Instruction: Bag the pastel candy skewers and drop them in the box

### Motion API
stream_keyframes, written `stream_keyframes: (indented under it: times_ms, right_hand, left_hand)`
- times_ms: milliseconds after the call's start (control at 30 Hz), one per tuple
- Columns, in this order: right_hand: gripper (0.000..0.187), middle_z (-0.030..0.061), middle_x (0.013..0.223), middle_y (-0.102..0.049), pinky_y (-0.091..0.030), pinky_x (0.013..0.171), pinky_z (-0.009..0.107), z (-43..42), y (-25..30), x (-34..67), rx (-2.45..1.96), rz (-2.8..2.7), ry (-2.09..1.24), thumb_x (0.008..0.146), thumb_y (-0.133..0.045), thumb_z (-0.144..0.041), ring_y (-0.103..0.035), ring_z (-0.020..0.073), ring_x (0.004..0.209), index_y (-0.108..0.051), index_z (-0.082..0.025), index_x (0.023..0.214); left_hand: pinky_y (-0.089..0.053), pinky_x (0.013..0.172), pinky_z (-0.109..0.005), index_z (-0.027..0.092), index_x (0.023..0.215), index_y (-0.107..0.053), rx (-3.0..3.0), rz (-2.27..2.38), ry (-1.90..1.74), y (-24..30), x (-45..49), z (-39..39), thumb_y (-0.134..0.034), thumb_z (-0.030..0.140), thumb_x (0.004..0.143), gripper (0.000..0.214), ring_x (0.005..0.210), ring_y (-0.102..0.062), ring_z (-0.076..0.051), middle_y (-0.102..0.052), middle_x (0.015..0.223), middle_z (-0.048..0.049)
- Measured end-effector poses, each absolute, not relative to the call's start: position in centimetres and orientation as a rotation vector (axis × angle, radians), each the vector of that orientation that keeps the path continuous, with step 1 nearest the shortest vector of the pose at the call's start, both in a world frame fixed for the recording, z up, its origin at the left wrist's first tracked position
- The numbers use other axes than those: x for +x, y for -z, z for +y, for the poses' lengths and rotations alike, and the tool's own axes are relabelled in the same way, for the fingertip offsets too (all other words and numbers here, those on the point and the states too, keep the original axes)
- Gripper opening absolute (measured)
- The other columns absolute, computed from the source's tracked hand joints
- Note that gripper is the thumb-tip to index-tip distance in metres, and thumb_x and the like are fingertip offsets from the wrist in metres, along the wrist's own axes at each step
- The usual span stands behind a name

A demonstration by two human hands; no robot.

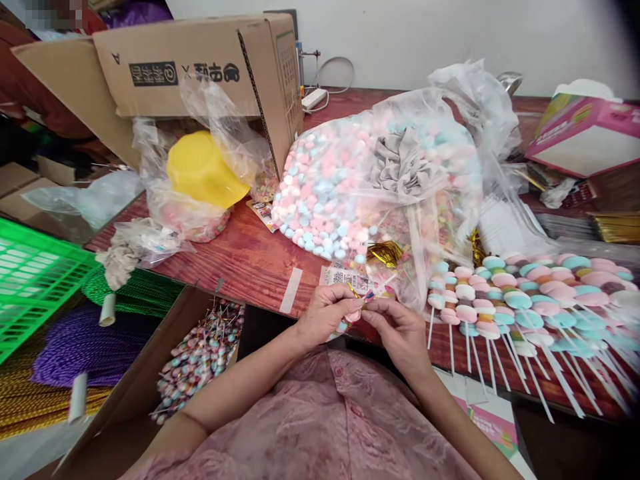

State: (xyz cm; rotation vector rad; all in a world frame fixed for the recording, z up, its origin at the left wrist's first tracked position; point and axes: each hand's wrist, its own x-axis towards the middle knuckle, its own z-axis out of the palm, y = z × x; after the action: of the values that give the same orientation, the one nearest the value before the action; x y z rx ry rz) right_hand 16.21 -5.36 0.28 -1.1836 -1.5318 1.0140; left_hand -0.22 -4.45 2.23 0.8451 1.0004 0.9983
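Note:
My left hand [326, 312] is closed round a small marshmallow skewer [351, 317] in front of my chest, at the table's front edge. Pink and pale blue pieces of it show below the fingers. A bit of gold tie [353, 291] sticks up by the left fingertips. Close beside it, my right hand [403, 330] is pinched at the skewer's end; what lies between those fingertips is too small to make out. Many marshmallow skewers on white sticks [520, 300] lie in a pile to the right. Just beyond my hands is a bundle of gold ties [385, 253].
A big clear bag of pink, white and blue marshmallows [325, 193] lies mid-table. Behind left stand a cardboard box [200, 67] and a yellow bowl [205, 170]. Below left, an open carton holds finished-looking skewers [203, 353], near a green crate [40, 280] and purple cords [85, 347].

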Motion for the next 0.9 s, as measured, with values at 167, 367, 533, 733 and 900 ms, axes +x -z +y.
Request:
stream_keyframes:
  times_ms: [167,367,533,733,900]
  right_hand:
    - [0.023,-0.0005,0.066,-0.065,-0.046,0.059,0.027,-3.9,-0.1,17.9,-1.082,-1.494,-1.653,0.081,-0.068,-0.04,-0.058,0.0146,0.062,-0.066,-0.019,0.075]
    - [0.017,0.002,0.069,-0.057,-0.045,0.063,0.031,-4.3,-2.9,18.7,-0.734,-2.246,-0.854,0.09,-0.048,-0.018,-0.05,0.0155,0.065,-0.059,-0.019,0.077]
    - [0.03,0.0074,0.076,-0.064,-0.053,0.082,0.046,-5.8,-4.2,19.4,-0.268,-2.445,-0.26,0.089,-0.041,-0.008,-0.058,0.0223,0.076,-0.065,-0.018,0.104]
    - [0.031,0.0095,0.082,-0.07,-0.056,0.084,0.047,-5.8,-4.5,19.7,-0.186,-2.446,-0.156,0.09,-0.047,-0.012,-0.063,0.0239,0.083,-0.065,-0.015,0.115]
    - [0.03,0.006,0.076,-0.069,-0.053,0.081,0.044,-5.7,-4.7,19.1,-0.158,-2.537,-0.25,0.093,-0.041,-0.011,-0.06,0.0206,0.074,-0.066,-0.02,0.107]
  left_hand:
    - [-0.032,0.048,-0.019,0.014,0.058,-0.063,1.111,0.98,-0.855,-3.1,-0.6,-3.9,-0.075,0.041,0.071,0.033,0.051,-0.043,-0.006,-0.053,0.056,0.0016]
    - [-0.036,0.044,-0.018,0.015,0.053,-0.066,0.867,0.798,-0.467,-4.2,-1.5,-3.7,-0.082,0.032,0.057,0.024,0.043,-0.048,-0.007,-0.058,0.049,-0.0004]
    - [-0.037,0.038,-0.019,0.017,0.053,-0.071,0.761,0.7,-0.182,-5.4,-1.9,-3.8,-0.084,0.023,0.049,0.015,0.04,-0.051,-0.009,-0.063,0.05,-0.0023]
    - [-0.043,0.039,-0.023,0.018,0.052,-0.071,0.853,0.597,-0.065,-5.5,-1.7,-2.8,-0.089,0.026,0.046,0.02,0.043,-0.054,-0.012,-0.064,0.051,-0.0032]
    - [-0.045,0.04,-0.027,0.021,0.056,-0.073,0.977,0.495,0.054,-4.7,-1.5,-2.1,-0.09,0.034,0.048,0.023,0.046,-0.056,-0.015,-0.065,0.054,-0.0027]
